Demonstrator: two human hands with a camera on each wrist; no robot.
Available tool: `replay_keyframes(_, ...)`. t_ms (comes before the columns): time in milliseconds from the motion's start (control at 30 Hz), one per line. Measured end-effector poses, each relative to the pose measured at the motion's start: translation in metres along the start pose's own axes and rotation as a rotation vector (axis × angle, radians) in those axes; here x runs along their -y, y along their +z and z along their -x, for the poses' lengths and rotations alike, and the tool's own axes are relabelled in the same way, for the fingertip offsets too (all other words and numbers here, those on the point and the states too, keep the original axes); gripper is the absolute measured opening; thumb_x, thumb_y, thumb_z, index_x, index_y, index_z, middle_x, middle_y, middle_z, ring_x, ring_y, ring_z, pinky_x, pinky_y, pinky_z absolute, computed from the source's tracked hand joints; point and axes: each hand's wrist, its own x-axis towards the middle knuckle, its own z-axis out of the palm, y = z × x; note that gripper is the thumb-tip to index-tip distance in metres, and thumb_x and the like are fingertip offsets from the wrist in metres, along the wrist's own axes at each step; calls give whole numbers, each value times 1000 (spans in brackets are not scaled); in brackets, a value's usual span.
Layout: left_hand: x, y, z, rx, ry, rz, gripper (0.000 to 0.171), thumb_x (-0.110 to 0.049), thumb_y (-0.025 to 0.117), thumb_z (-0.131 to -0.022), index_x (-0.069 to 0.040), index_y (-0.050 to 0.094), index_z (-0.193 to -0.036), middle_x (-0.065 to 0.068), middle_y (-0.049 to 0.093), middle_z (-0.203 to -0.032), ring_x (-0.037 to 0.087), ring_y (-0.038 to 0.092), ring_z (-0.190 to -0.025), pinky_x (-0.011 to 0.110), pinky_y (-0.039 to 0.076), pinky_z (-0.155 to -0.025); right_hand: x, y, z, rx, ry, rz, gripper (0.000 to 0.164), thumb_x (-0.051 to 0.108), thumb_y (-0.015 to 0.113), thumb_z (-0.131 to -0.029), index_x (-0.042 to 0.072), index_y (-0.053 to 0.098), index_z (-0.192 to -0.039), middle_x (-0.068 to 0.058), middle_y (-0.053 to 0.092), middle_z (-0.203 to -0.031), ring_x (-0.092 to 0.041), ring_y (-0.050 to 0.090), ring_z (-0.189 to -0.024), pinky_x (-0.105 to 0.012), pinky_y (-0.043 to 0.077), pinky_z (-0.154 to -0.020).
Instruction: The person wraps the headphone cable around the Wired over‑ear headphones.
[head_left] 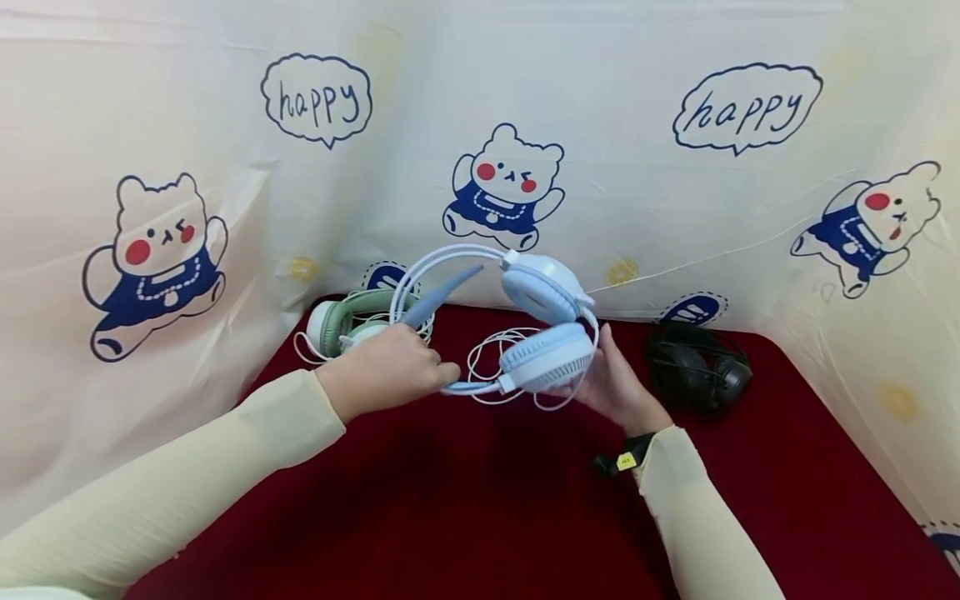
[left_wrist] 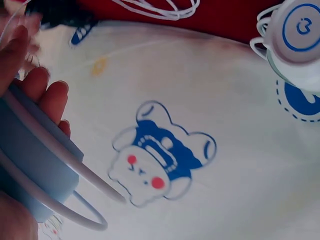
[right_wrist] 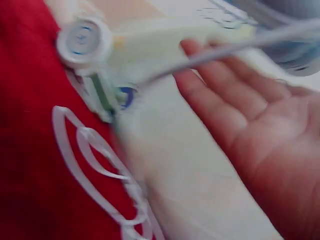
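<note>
A light-blue and white headset (head_left: 557, 358) is held up over the red cloth, its two ear cups to the right. My left hand (head_left: 390, 375) grips its headband; in the left wrist view the fingers (left_wrist: 52, 102) curl round the blue padded band (left_wrist: 42, 155). Behind the lower ear cup is my right hand (head_left: 618, 392), partly hidden by it. In the right wrist view that hand (right_wrist: 260, 120) has its fingers extended, palm showing, with a blurred white cable (right_wrist: 220, 52) crossing in front of the fingertips.
A green and white headset (head_left: 326, 329) lies at the back left of the red cloth (head_left: 465, 500). Black headphones (head_left: 697, 371) lie at the back right. A looped white cable (head_left: 480, 354) hangs behind the held headset. Printed white curtains (head_left: 615, 192) enclose the back and sides.
</note>
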Motion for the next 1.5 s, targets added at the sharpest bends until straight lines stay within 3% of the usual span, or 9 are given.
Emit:
replay_keyframes(100,6,2,5,-53,-55,37,23,-1,72,-77,-19,57,-74,-7,56,-56,13,51,-47,30,44,-47,-15,0,2,141,33,-16,82,58,-1,-97,2,28,-149,-21,52,-138,-41,48,-127,-56,28,-108)
replay_keyframes(200,12,4,12,-67,-99,60,19,-8,76,-79,-20,62,-75,-7,58,-58,12,49,-47,30,43,-46,-21,1,9,167,65,136,68,44,12,-105,-10,43,-133,-29,57,-125,-41,54,-120,-49,34,-106)
replay_keyframes(400,23,12,28,-24,-155,73,16,-24,80,-79,-21,65,-75,-7,61,-59,13,52,-48,32,43,-46,-12,2,25,56,197,480,23,13,54,-99,-5,59,-113,-23,67,-109,-36,63,-106,-39,45,-98)
replay_keyframes(533,26,17,36,6,-179,93,17,-27,81,-78,-20,65,-74,-6,61,-59,15,54,-49,34,42,-45,3,4,34,-20,278,583,23,12,57,-98,-1,59,-117,-21,67,-106,-36,65,-99,-40,49,-92)
replay_keyframes(667,27,20,42,37,-179,102,18,-26,81,-77,-20,65,-73,-7,60,-59,15,54,-48,33,42,-46,22,14,45,-93,302,764,23,16,59,-97,3,59,-116,-15,69,-93,-32,69,-77,-39,55,-78)
replay_keyframes(833,28,24,44,74,-154,60,19,-20,80,-78,-21,62,-71,-9,56,-58,14,53,-49,32,42,-46,50,32,57,-125,218,961,13,17,62,-96,9,62,-106,-6,68,-79,-24,63,-55,-38,55,-56)
replay_keyframes(967,29,24,43,57,-124,30,26,-7,77,-75,-22,57,-67,-9,53,-59,14,51,-50,32,40,-45,67,44,58,-107,99,1010,7,10,63,-94,11,63,-101,-3,66,-78,-18,61,-52,-36,55,-54)
replay_keyframes(1233,25,21,37,96,-72,46,20,-8,74,-78,-20,59,-72,-9,49,-52,15,48,-49,31,39,-46,94,60,44,-97,108,1135,10,13,65,-94,16,66,-104,-2,64,-73,-14,54,-45,-33,49,-43)
replay_keyframes(1500,14,22,27,158,-23,87,17,-9,72,-77,-22,61,-73,-8,53,-53,17,50,-47,33,39,-46,106,69,25,-2,90,1249,10,17,54,-100,21,63,-95,3,61,-70,-10,57,-52,-31,52,-59)
